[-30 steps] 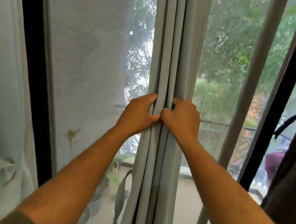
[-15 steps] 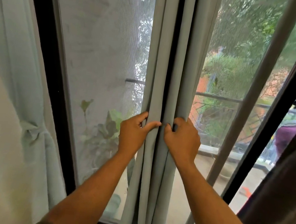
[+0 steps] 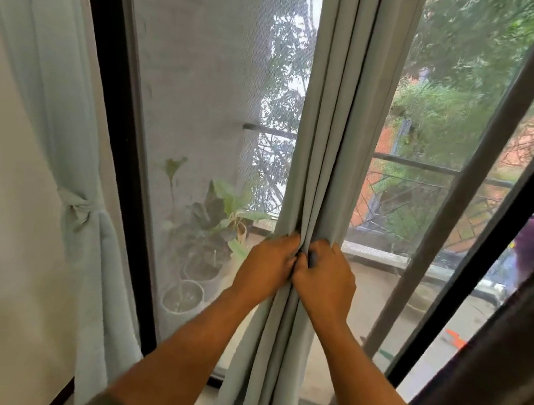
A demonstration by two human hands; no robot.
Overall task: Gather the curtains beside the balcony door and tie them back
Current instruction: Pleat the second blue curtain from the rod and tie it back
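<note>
A pale grey-green curtain (image 3: 332, 115) hangs in a narrow bunch of folds down the middle of the balcony door. My left hand (image 3: 266, 266) grips its left folds and my right hand (image 3: 325, 278) grips its right folds, knuckles touching, squeezing the fabric together at about waist height. Below my hands the curtain falls loose to the floor. A second pale curtain (image 3: 66, 96) hangs at the far left and is bound by a knotted tie (image 3: 79, 205).
The dark door frame (image 3: 110, 130) stands between the two curtains, with a mesh screen behind it. Potted plants (image 3: 208, 238) and a railing (image 3: 413, 163) are outside on the balcony. A dark brown curtain (image 3: 510, 370) hangs at the right edge.
Both hands have slid down the bunched curtain and closed tighter on it, knuckles now meeting. The view has tilted downward, showing the floor and the tied curtain's knot.
</note>
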